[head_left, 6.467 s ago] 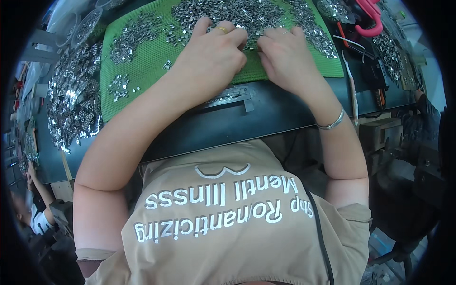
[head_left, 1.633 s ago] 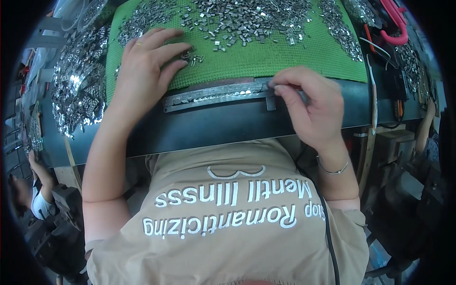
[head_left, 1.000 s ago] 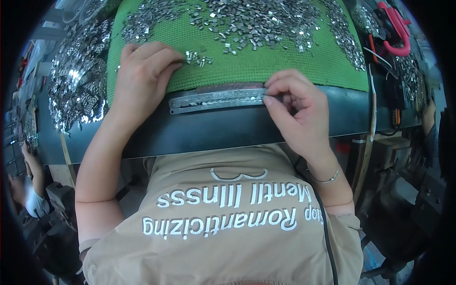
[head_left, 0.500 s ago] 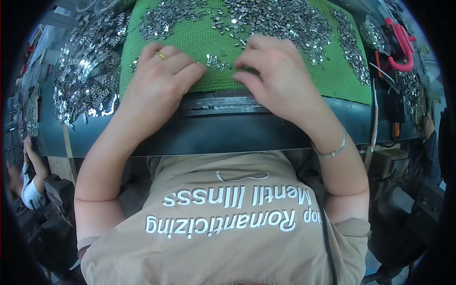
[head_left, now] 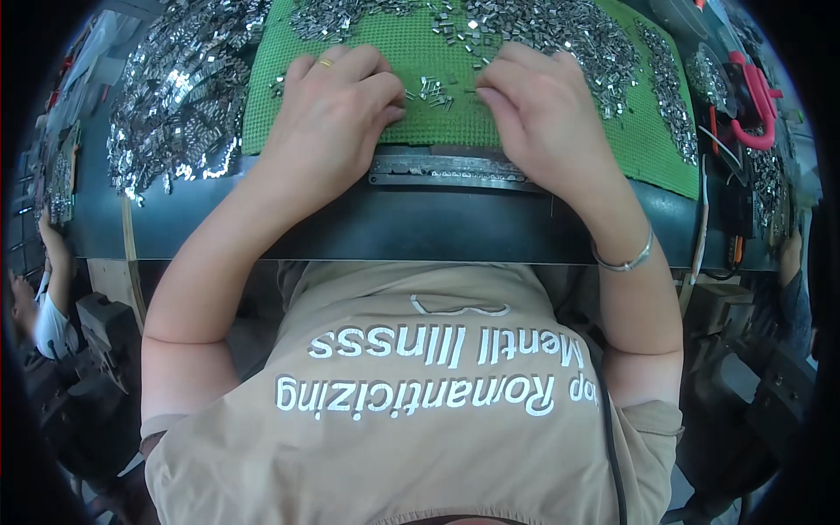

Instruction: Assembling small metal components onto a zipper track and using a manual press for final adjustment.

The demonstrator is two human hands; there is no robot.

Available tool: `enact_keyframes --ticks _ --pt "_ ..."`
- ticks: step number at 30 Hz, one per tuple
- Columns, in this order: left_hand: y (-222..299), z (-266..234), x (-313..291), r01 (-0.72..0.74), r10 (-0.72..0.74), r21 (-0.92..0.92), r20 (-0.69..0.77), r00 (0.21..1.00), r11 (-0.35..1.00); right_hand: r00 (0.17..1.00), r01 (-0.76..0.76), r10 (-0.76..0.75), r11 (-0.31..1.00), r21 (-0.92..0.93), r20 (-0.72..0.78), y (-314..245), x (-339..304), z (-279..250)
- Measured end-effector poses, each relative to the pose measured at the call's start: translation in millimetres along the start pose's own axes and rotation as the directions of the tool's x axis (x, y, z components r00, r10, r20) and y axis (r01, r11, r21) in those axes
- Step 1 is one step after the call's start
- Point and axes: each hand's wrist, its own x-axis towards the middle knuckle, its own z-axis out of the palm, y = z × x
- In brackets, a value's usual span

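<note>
My left hand (head_left: 337, 105), with a gold-coloured ring, rests over a green textured mat (head_left: 455, 129). Its thumb and forefinger are pressed together; anything between them is too small to make out. Opposite, my right hand (head_left: 551, 109) has thumb and forefinger tips pinched as well, and what they hold is not visible. A few loose small silver metal pieces (head_left: 429, 90) lie on the mat between the two hands. Just below, along the mat's near edge, lies a long metal strip fixture (head_left: 446, 169) with a row of small shiny pieces in it; my right hand covers its right end.
Heaps of small metal pieces (head_left: 560, 26) cover the mat's far part. Shiny metal sheets (head_left: 179, 96) pile up at the left. A pink clamp-like tool (head_left: 757, 101) and a clear container (head_left: 704, 66) stand right. Other people's arms (head_left: 57, 254) show at both sides.
The whole view has shifted, so the table appears higher and further right. My right thumb has closed up against its forefinger. My left fingers have curled in a little more.
</note>
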Motion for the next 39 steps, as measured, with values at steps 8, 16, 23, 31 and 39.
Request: enact_keyframes --ticks 8,16,23,31,39 --pt "8 -5 -6 -0.010 0.016 0.077 -0.072 0.997 0.997 0.994 -0.109 0.097 0.910 0.400 0.050 -21 -41 -22" --pt "-6 -10 1 0.032 -0.032 0.003 0.048 0.998 0.999 0.987 -0.159 0.156 0.901 0.404 0.040 -11 -38 -20" --pt "21 -13 0 0.098 -0.114 -0.400 -0.018 0.993 0.911 0.994 -0.109 0.105 0.985 -0.136 -0.035 2 -30 -10" --pt "43 2 -16 0.053 -0.062 -0.504 0.000 0.998 0.862 0.998 -0.064 0.065 0.988 0.141 -0.003 -6 -30 -27" --pt "46 12 -19 0.021 -0.091 -0.491 -0.121 0.988 0.871 0.992 -0.119 0.092 0.912 0.393 0.086 -23 -42 -31"
